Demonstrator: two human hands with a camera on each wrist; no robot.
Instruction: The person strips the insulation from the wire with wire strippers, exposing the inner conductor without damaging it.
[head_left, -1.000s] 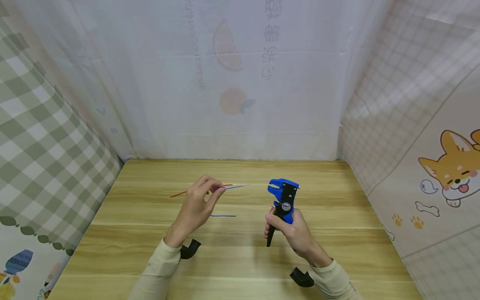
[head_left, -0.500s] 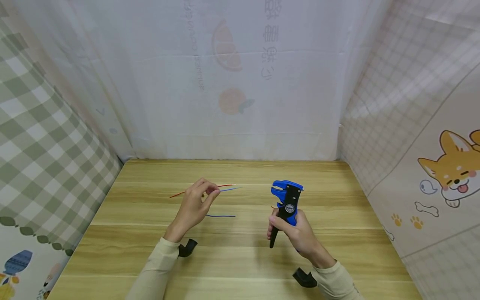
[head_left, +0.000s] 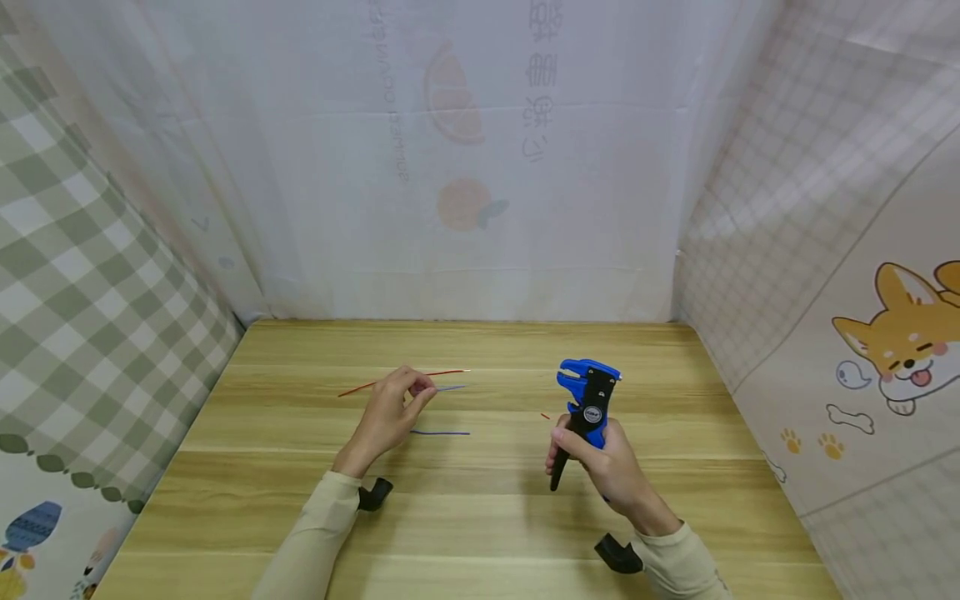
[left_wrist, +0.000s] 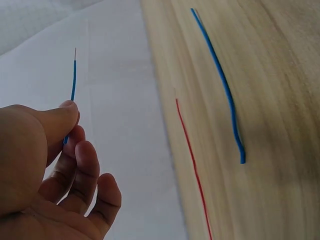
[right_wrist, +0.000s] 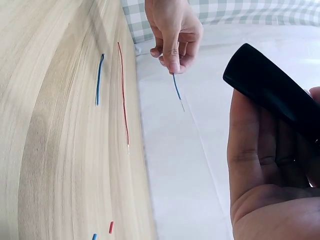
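Between thumb and fingertips, my left hand (head_left: 384,415) pinches a short blue wire (left_wrist: 74,82). The wire's far end shows bare metal strands; part of its length is hidden in the fingers. My right hand (head_left: 611,471) grips a blue and black wire stripper (head_left: 592,404) by the handle, its head upward and its open mouth facing left. In the right wrist view only the black handle end (right_wrist: 265,82) shows. Behind the left hand a red wire (left_wrist: 194,165) with a bared tip lies on the table. Nearer the person lies another blue wire (left_wrist: 225,85).
A small red insulation scrap (right_wrist: 111,227) lies on the wooden table (head_left: 480,517), left of the stripper in the head view. Beside it is a blue scrap (right_wrist: 94,236). White cloth (head_left: 480,283) hangs behind the table, with patterned cloths at both sides.
My left hand has drawn slightly left and down with the blue wire. The right hand has shifted right with the stripper, so the red scrap now shows fully. The wires on the table stay put.
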